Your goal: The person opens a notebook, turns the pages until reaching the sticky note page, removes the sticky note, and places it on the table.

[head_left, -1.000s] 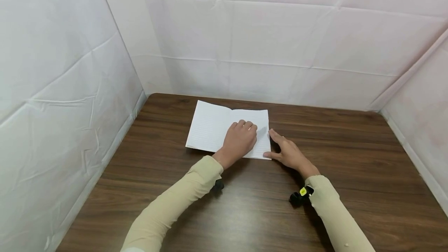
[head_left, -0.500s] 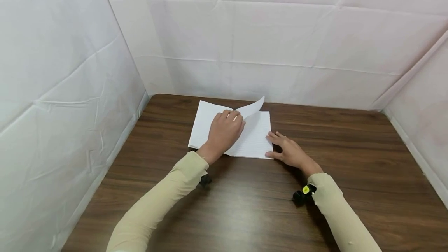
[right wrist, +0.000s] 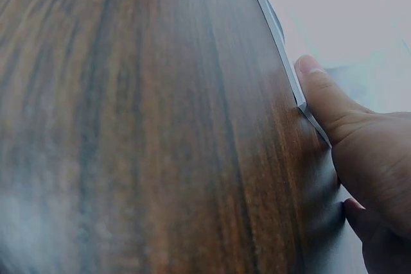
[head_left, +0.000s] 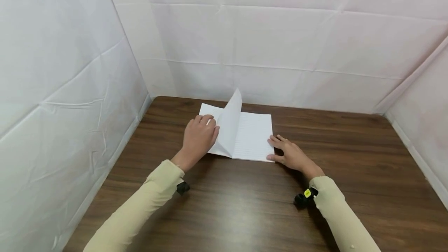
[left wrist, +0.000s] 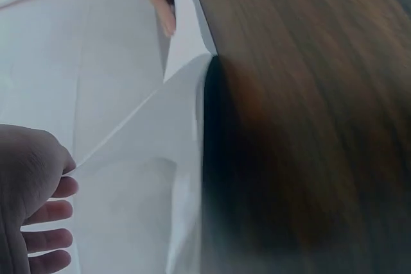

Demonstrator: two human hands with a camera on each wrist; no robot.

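Observation:
An open white lined notebook (head_left: 253, 135) lies flat on the dark wooden table (head_left: 245, 205). One page (head_left: 229, 127) stands nearly upright over the spine. My left hand (head_left: 197, 137) is on the page's left side and pinches its free edge; in the left wrist view that page (left wrist: 148, 133) runs to my left hand (left wrist: 29, 190) just above the fingers. My right hand (head_left: 292, 154) rests with straight fingers against the notebook's right edge. In the right wrist view the thumb of the right hand (right wrist: 359, 145) presses on the notebook's corner edge (right wrist: 273, 20).
White padded walls (head_left: 70, 69) enclose the table at the left, back and right. Bare wood lies in front of and to the right of the notebook. Small black wrist cameras (head_left: 303, 196) sit at both cuffs.
The left hand has lifted a right-hand page and carried it leftwards, from flat to curled to nearly upright over the spine. The right hand has stayed at the notebook's right edge.

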